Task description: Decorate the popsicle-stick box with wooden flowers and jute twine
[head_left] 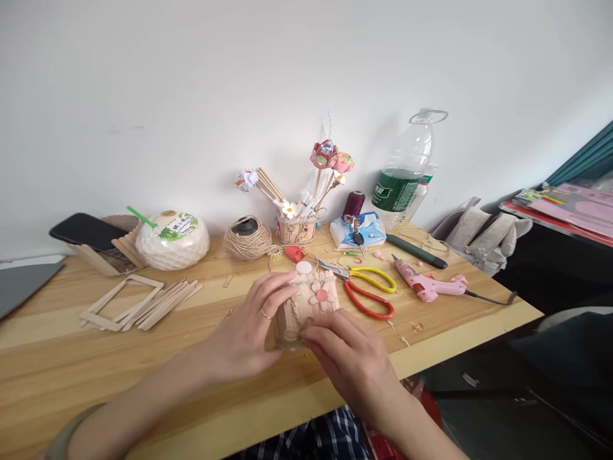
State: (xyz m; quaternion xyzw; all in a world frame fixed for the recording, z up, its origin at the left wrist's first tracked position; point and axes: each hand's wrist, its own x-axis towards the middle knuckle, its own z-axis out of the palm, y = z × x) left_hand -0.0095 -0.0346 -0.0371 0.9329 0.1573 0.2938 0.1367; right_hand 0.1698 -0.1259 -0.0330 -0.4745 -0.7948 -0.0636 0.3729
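Note:
Near the table's front edge lies a small craft-stick holder [297, 312], tipped on its side, with a pink flower [322, 295] and twine trim on its wall. My left hand [256, 322] curves round its left side, fingers over the top and thumb low, gripping it. My right hand [347, 348] is closed in a pinch at the holder's lower right edge; what lies between these fingertips is too small to make out. Just beyond the holder is a white disc [303, 268]. Scissors [368, 287] with one yellow and one red handle lie to its right.
A pink glue gun [428, 281] lies at right, its cord over the table edge. Loose craft sticks [165, 305] and a stick frame [124, 300] lie left. Behind stand a twine ball [248, 241], a flower pot [295, 229], a white coconut [173, 246] and a large bottle [402, 185].

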